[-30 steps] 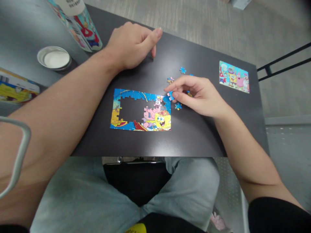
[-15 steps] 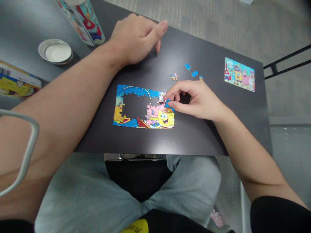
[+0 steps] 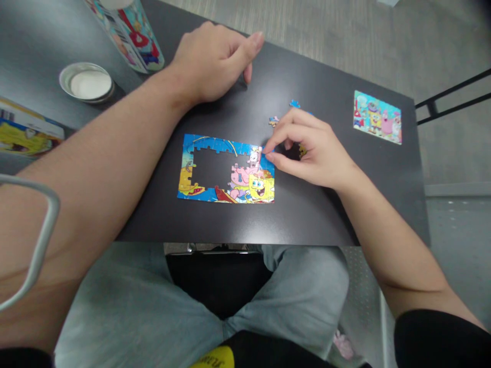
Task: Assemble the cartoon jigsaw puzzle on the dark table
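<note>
A partly built cartoon jigsaw puzzle (image 3: 226, 171) lies on the dark table (image 3: 299, 214), with an unfilled gap in its middle. My right hand (image 3: 312, 151) pinches a small blue puzzle piece (image 3: 268, 153) between thumb and forefinger, right at the puzzle's upper right corner. Loose pieces (image 3: 273, 121) lie just beyond that hand, and one (image 3: 302, 151) shows under its palm. My left hand (image 3: 215, 59) rests on the table behind the puzzle, fingers curled under, holding nothing.
A small picture card (image 3: 377, 123) lies at the table's far right. A printed tube (image 3: 128, 33), a round metal lid (image 3: 86, 84) and a yellow box (image 3: 23, 133) sit at the left. A black chair frame (image 3: 452, 97) stands beyond the right edge. My knees are below the near edge.
My right hand carried the blue piece left from the loose pieces to the puzzle's right edge, then up to its top right corner. My left hand stayed put.
</note>
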Demonstrator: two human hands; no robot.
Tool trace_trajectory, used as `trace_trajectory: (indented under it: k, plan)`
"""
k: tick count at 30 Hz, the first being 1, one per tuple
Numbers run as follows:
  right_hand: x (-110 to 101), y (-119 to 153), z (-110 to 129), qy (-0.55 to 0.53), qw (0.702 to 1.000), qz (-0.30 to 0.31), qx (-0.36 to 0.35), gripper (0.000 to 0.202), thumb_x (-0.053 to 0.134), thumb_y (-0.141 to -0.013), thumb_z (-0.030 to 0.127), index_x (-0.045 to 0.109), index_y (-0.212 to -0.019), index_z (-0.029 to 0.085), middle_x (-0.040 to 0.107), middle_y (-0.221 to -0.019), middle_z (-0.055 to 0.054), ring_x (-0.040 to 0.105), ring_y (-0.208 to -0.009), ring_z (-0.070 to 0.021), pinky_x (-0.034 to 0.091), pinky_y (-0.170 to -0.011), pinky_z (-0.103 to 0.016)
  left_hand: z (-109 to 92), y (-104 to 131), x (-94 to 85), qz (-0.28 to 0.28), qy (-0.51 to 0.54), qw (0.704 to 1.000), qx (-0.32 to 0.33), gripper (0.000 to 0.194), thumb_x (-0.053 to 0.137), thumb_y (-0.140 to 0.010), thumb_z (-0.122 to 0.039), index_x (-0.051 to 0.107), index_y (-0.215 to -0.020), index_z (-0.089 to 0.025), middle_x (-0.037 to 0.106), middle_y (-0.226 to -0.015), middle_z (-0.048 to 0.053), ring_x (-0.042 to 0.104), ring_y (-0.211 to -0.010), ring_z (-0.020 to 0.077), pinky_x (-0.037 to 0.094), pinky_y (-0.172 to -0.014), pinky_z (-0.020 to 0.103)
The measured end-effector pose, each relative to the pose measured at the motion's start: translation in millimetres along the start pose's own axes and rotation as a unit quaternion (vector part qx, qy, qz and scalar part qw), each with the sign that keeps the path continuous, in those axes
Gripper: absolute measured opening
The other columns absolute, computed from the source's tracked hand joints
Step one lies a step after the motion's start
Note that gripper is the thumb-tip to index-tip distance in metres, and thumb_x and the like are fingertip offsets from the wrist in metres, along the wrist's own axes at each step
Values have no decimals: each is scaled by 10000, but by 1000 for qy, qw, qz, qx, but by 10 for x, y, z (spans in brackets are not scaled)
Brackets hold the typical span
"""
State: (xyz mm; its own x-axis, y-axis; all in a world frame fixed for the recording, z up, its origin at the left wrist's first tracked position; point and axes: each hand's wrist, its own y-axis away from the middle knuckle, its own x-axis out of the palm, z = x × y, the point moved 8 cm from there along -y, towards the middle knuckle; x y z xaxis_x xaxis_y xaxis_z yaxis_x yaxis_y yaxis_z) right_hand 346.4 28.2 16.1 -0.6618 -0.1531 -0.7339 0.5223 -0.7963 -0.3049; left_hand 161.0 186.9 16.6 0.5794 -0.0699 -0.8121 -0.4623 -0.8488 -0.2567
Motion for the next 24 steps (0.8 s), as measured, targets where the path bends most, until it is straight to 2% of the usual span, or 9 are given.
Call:
trace_trajectory:
  k: [4,8,10,12,15,17,20,24]
  plan:
    - [-352,10,-213,35,995,-98,10,400,872,-1181,739,932,-1142,346,823,-1113,-92,732,-948,-321,682,-947,-553,16,-6,-15,7,-6,1000,-10,856,366,-1256,-757,1024,-1126,-225,820,-971,133,869,-1348,493,569,-1243,640]
    - [-786,100,-555,105,972,-210,30,617,794,-1155,948,896,-1049,349,814,-996,-103,684,-869,-303,636,-893,-543,60,-13,-20,35,-26,998,-46,792,380,-1240,-795,1009,-1139,-325,885,-1044,123,836,-1353,443,568,-1279,609]
    - [-967,164,-703,145,961,-232,44,678,763,-1146,995,872,-1023,337,808,-962,-95,684,-855,-293,639,-902,-544,66,-17,-22,45,-37,997,-58,769,388,-1238,-778,1005,-1165,-325,885,-1057,125,830,-1360,449,568,-1284,608]
    - [-1088,217,-830,166,960,-213,67,668,776,-1153,977,855,-1035,324,797,-961,-79,724,-897,-303,662,-953,-551,56,-21,-27,49,-52,995,-65,739,405,-1238,-729,1001,-1188,-296,867,-1047,129,833,-1364,463,578,-1278,615]
    - [-1138,278,-946,145,975,-140,95,580,893,-1122,885,870,-1033,312,811,-980,-74,761,-934,-311,668,-944,-525,47,-30,-25,55,-65,994,-71,711,413,-1233,-699,984,-1175,-279,834,-1011,124,835,-1358,467,593,-1290,626]
    - [-1098,309,-985,113,983,-91,108,508,960,-1090,813,901,-1038,311,842,-1006,-75,747,-904,-286,649,-890,-488,52,-38,-21,58,-70,993,-70,717,401,-1221,-701,970,-1150,-270,809,-999,122,834,-1357,477,596,-1304,651]
    - [-1010,325,-1013,70,989,-61,115,443,993,-1063,736,943,-1119,299,864,-1046,-65,713,-850,-247,607,-816,-448,78,-47,-16,58,-75,993,-64,756,371,-1207,-729,955,-1140,-254,789,-1001,113,829,-1362,460,591,-1322,639]
    - [-868,291,-1054,31,990,-36,130,508,1033,-1012,756,959,-1124,266,857,-1095,-79,697,-824,-228,577,-764,-433,130,-47,0,71,-72,992,-73,787,365,-1206,-778,945,-1169,-247,813,-1061,105,824,-1399,430,551,-1376,574]
